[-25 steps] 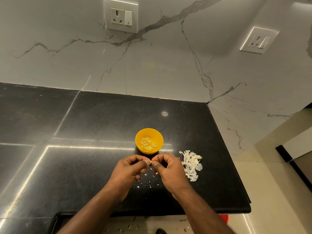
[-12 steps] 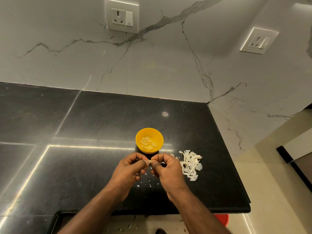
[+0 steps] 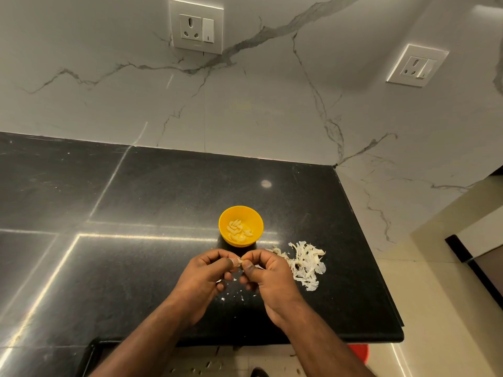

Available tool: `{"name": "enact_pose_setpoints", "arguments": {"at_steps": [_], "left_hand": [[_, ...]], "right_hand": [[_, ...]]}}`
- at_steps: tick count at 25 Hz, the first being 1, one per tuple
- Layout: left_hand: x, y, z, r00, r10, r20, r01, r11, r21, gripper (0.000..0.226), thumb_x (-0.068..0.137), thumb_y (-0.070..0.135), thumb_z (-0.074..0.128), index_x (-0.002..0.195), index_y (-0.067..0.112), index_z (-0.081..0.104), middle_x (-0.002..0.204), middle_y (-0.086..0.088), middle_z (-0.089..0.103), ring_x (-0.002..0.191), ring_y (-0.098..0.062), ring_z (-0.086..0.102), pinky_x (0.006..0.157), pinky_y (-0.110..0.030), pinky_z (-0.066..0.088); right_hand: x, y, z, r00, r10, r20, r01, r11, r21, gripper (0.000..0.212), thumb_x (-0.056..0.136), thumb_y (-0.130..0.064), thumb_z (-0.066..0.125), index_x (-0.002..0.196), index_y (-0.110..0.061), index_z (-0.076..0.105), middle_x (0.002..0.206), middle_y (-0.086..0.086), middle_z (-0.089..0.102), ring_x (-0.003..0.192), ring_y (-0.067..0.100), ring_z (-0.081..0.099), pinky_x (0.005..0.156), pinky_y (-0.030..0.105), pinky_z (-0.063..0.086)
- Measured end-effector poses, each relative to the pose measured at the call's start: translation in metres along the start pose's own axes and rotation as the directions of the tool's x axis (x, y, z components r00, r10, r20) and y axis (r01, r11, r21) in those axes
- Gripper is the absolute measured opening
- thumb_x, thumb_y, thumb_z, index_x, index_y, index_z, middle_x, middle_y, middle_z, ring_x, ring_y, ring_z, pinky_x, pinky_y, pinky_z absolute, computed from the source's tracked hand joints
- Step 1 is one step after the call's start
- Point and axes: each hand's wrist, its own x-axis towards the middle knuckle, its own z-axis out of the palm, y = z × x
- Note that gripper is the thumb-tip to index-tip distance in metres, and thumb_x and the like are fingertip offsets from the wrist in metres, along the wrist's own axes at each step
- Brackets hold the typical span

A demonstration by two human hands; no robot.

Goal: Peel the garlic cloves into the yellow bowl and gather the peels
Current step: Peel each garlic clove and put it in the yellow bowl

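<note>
— Hardly anything has moved since a second ago: both hands sit over the same patch of bench (image 3: 136, 202), just in front of the bowl (image 3: 241, 213), fingertips together as before.

— What does each grip have?

— The left hand (image 3: 202, 278) and right hand (image 3: 268, 278) both curl in, thumb against forefinger, pinching one clove (image 3: 240, 262) between them. Only a pale sliver of it shows; how much skin is left cannot be told.

— How will the clove handle?

— By the look of it, it is light, small and firm, slick once bare, so it could squirt out of a hard pinch. The skin is papery and tears in flakes. Better to hold the clove by its sides with one hand and lift the skin from an end with the other thumbnail.

— And the rest?

— Peeled cloves (image 3: 239, 230) lie in the bowl. The peels (image 3: 304, 263) are heaped just right of the right hand, with loose bits (image 3: 241, 297) on the bench under the hands, yet to be gathered.
</note>
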Motion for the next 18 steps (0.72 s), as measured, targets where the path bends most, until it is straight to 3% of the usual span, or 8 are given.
{"name": "enact_pose_setpoints", "arguments": {"at_steps": [2, 4, 6, 9, 13, 18], "left_hand": [[-0.001, 0.001, 0.002, 1.0, 0.01, -0.011, -0.01, 1.0, -0.009, 0.011, 0.093, 0.005, 0.062, 0.093, 0.005, 0.073, 0.07, -0.002, 0.063, 0.064, -0.009, 0.053, 0.059, -0.025, 0.04], [-0.001, 0.0, 0.003, 1.0, 0.018, -0.024, -0.018, 1.0, -0.017, 0.014, 0.092, 0.004, 0.062, 0.086, 0.01, 0.073, 0.07, -0.003, 0.061, 0.064, -0.01, 0.052, 0.06, -0.026, 0.039], [-0.001, -0.002, 0.005, 0.999, 0.013, -0.034, -0.014, 1.0, -0.026, 0.021, 0.093, 0.006, 0.06, 0.078, 0.017, 0.073, 0.073, -0.006, 0.059, 0.065, -0.011, 0.051, 0.06, -0.027, 0.038], [0.0, -0.003, 0.006, 0.998, -0.028, -0.052, 0.024, 0.997, -0.073, 0.021, 0.094, 0.011, 0.057, 0.079, 0.017, 0.069, 0.074, -0.006, 0.057, 0.066, -0.013, 0.049, 0.058, -0.027, 0.037], [0.004, -0.003, 0.001, 0.995, -0.078, -0.057, 0.07, 0.988, -0.134, 0.017, 0.095, 0.01, 0.055, 0.081, 0.014, 0.065, 0.074, -0.006, 0.057, 0.063, -0.012, 0.049, 0.058, -0.027, 0.035], [0.007, -0.004, 0.001, 0.998, -0.041, -0.052, 0.041, 0.999, -0.006, 0.015, 0.093, 0.007, 0.059, 0.084, 0.012, 0.071, 0.073, -0.007, 0.058, 0.064, -0.013, 0.049, 0.058, -0.026, 0.036]], "right_hand": [[0.001, 0.003, 0.0, 0.993, 0.115, 0.027, -0.118, 0.978, 0.17, 0.016, 0.094, 0.0, 0.062, 0.088, -0.013, 0.071, 0.077, 0.004, 0.068, 0.062, 0.012, 0.061, 0.056, 0.025, 0.046], [0.001, 0.004, 0.0, 0.993, 0.116, 0.02, -0.118, 0.972, 0.203, 0.015, 0.093, -0.001, 0.064, 0.089, -0.012, 0.072, 0.078, 0.005, 0.069, 0.063, 0.013, 0.06, 0.056, 0.026, 0.047], [0.0, 0.004, 0.001, 0.999, -0.023, -0.035, 0.024, 0.999, 0.027, 0.015, 0.092, -0.001, 0.065, 0.088, -0.013, 0.072, 0.077, 0.002, 0.07, 0.065, 0.012, 0.06, 0.058, 0.026, 0.049], [0.002, 0.007, 0.0, 0.981, -0.186, -0.061, 0.165, 0.953, -0.253, 0.013, 0.092, -0.005, 0.067, 0.089, -0.016, 0.072, 0.078, -0.002, 0.071, 0.068, 0.01, 0.062, 0.068, 0.03, 0.056], [0.01, 0.005, -0.02, 0.983, -0.153, -0.101, 0.123, 0.959, -0.256, 0.013, 0.092, -0.004, 0.068, 0.09, -0.017, 0.072, 0.075, -0.006, 0.07, 0.069, 0.013, 0.064, 0.064, 0.027, 0.054], [0.011, -0.001, -0.02, 0.978, -0.206, 0.025, 0.202, 0.92, -0.336, 0.017, 0.087, -0.01, 0.075, 0.094, -0.025, 0.074, 0.091, -0.004, 0.075, 0.082, 0.012, 0.068, 0.075, 0.032, 0.059]]}}
